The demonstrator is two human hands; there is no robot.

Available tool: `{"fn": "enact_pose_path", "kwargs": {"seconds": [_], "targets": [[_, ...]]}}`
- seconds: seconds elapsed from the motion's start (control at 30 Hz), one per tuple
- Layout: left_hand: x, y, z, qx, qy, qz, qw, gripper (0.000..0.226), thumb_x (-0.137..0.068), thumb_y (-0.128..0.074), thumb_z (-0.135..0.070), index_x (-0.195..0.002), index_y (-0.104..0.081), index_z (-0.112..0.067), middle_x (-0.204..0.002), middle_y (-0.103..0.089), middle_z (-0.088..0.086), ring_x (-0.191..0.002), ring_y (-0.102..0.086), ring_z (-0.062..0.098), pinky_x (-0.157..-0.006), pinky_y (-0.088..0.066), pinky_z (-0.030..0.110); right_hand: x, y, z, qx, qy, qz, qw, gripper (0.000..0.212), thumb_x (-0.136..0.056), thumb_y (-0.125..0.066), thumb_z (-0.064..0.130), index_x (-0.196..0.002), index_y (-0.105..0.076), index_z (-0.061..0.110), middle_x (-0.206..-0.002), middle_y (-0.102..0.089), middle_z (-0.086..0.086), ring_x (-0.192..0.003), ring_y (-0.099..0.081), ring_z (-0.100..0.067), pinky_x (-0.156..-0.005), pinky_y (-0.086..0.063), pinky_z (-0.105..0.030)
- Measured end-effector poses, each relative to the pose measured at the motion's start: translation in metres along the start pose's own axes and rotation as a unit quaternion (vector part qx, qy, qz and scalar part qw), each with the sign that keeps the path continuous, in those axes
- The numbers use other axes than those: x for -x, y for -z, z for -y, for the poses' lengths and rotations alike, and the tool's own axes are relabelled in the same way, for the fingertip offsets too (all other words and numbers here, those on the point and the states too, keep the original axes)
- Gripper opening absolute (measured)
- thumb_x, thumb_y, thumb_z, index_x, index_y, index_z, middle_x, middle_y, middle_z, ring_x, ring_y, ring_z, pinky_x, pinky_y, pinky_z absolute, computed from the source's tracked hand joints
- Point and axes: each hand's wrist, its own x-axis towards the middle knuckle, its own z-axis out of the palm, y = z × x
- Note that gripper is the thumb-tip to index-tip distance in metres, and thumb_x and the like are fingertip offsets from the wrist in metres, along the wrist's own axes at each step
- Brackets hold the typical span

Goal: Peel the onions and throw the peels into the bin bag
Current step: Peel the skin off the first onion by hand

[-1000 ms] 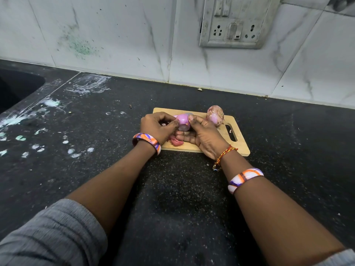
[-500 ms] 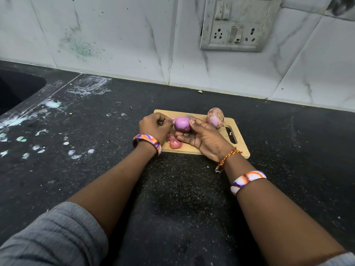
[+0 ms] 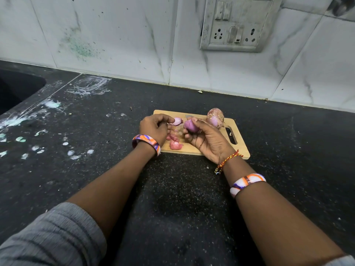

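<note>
My right hand (image 3: 206,140) grips a purple peeled onion (image 3: 190,126) just above the wooden cutting board (image 3: 239,150). My left hand (image 3: 153,129) pinches a pale purple strip of peel (image 3: 177,121) a short way left of that onion. Loose pink peels (image 3: 175,144) lie on the board between my hands. A second onion (image 3: 215,118), with dry papery skin on it, sits at the board's far right corner. No bin bag is in view.
The board lies on a black speckled counter (image 3: 172,198) with white and green smears at the left. A dark sink (image 3: 15,89) is at the far left. A tiled wall with a switch and socket plate (image 3: 238,25) rises behind.
My left hand has pulled a strip of peel off the onion and drawn it left. My right hand has turned the onion and shifted slightly right.
</note>
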Motion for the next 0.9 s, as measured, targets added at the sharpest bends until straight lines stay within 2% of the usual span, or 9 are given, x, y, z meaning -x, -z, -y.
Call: {"fn": "enact_pose_path", "kwargs": {"seconds": [0.07, 0.13, 0.23, 0.37, 0.5, 0.6, 0.7, 0.77, 0.9], "targets": [[0.001, 0.001, -0.003, 0.010, -0.010, 0.018, 1.000, 0.021, -0.083, -0.053, 0.003, -0.089, -0.070, -0.006, -0.090, -0.068, 0.009, -0.077, -0.059, 0.014, -0.070, -0.051, 0.022, 0.000, 0.000, 0.000, 0.006, -0.002, 0.001, 1.000, 0.015, -0.093, -0.047, 0.009, -0.087, -0.058, 0.002, -0.068, -0.066, -0.010, -0.058, -0.065, -0.013, -0.058, -0.055, -0.020], [0.003, 0.003, -0.005, 0.026, -0.024, 0.042, 0.998, 0.014, -0.079, -0.066, -0.008, -0.092, -0.070, -0.009, -0.086, -0.066, 0.001, -0.077, -0.059, 0.008, -0.065, -0.049, 0.010, -0.001, -0.001, -0.001, 0.026, -0.006, 0.005, 1.000, 0.016, -0.093, -0.047, 0.012, -0.090, -0.059, 0.001, -0.074, -0.067, -0.011, -0.061, -0.066, -0.013, -0.061, -0.056, -0.020], [0.005, 0.003, -0.004, 0.048, -0.067, 0.076, 0.994, 0.027, -0.072, -0.074, -0.011, -0.097, -0.068, -0.017, -0.082, -0.063, -0.009, -0.073, -0.059, -0.003, -0.067, -0.051, 0.009, -0.002, -0.003, -0.002, 0.064, -0.009, 0.004, 0.998, 0.018, -0.094, -0.048, 0.014, -0.092, -0.059, 0.001, -0.085, -0.063, -0.013, -0.061, -0.065, -0.011, -0.059, -0.056, -0.018], [0.004, 0.002, 0.000, 0.033, -0.112, 0.065, 0.991, 0.029, -0.072, -0.072, -0.002, -0.093, -0.068, -0.022, -0.078, -0.064, -0.008, -0.068, -0.060, -0.009, -0.070, -0.053, 0.014, -0.004, -0.007, -0.004, 0.085, -0.010, -0.005, 0.996, 0.019, -0.093, -0.050, 0.016, -0.093, -0.060, 0.000, -0.079, -0.063, -0.014, -0.051, -0.064, -0.011, -0.055, -0.057, -0.020], [0.004, 0.002, -0.002, 0.057, -0.086, 0.043, 0.994, 0.019, -0.074, -0.069, 0.001, -0.083, -0.069, -0.016, -0.076, -0.065, -0.002, -0.062, -0.060, -0.010, -0.065, -0.049, 0.008, -0.006, -0.008, -0.006, 0.099, -0.009, -0.016, 0.995, 0.030, -0.092, -0.051, 0.022, -0.103, -0.059, -0.005, -0.080, -0.064, -0.019, -0.058, -0.067, -0.017, -0.057, -0.058, -0.022], [0.001, 0.004, 0.000, 0.064, -0.049, 0.024, 0.996, 0.019, -0.077, -0.067, -0.003, -0.068, -0.064, -0.020, -0.068, -0.062, -0.004, -0.059, -0.057, 0.000, -0.064, -0.050, 0.021, -0.005, -0.008, -0.005, 0.083, -0.007, -0.024, 0.996, 0.030, -0.094, -0.046, 0.029, -0.094, -0.058, 0.001, -0.077, -0.063, -0.019, -0.057, -0.067, -0.016, -0.057, -0.058, -0.024], [-0.002, 0.004, 0.004, 0.030, -0.029, 0.009, 0.999, 0.029, -0.077, -0.064, 0.000, -0.062, -0.058, -0.024, -0.067, -0.061, -0.004, -0.069, -0.058, 0.017, -0.070, -0.051, 0.033, -0.004, -0.008, -0.003, 0.045, -0.007, -0.029, 0.999, 0.043, -0.096, -0.039, 0.037, -0.104, -0.051, -0.003, -0.067, -0.069, -0.015, -0.056, -0.068, -0.018, -0.055, -0.058, -0.026], [-0.003, 0.003, 0.005, 0.011, -0.032, 0.014, 0.999, 0.030, -0.076, -0.062, 0.002, -0.061, -0.059, -0.024, -0.070, -0.062, -0.004, -0.072, -0.060, 0.018, -0.069, -0.052, 0.029, -0.004, -0.009, -0.003, 0.036, -0.012, -0.038, 0.999, 0.053, -0.095, -0.035, 0.042, -0.111, -0.048, -0.007, -0.065, -0.070, -0.016, -0.057, -0.069, -0.020, -0.057, -0.059, -0.029], [-0.001, 0.001, 0.004, -0.001, -0.050, 0.021, 0.999, 0.028, -0.077, -0.058, 0.007, -0.067, -0.065, -0.018, -0.076, -0.066, 0.002, -0.068, -0.058, 0.004, -0.062, -0.048, 0.010, -0.001, -0.011, -0.001, 0.028, -0.015, -0.052, 0.998, 0.059, -0.096, -0.027, 0.049, -0.085, -0.055, -0.002, -0.063, -0.069, -0.018, -0.056, -0.069, -0.022, -0.056, -0.059, -0.030]]}}
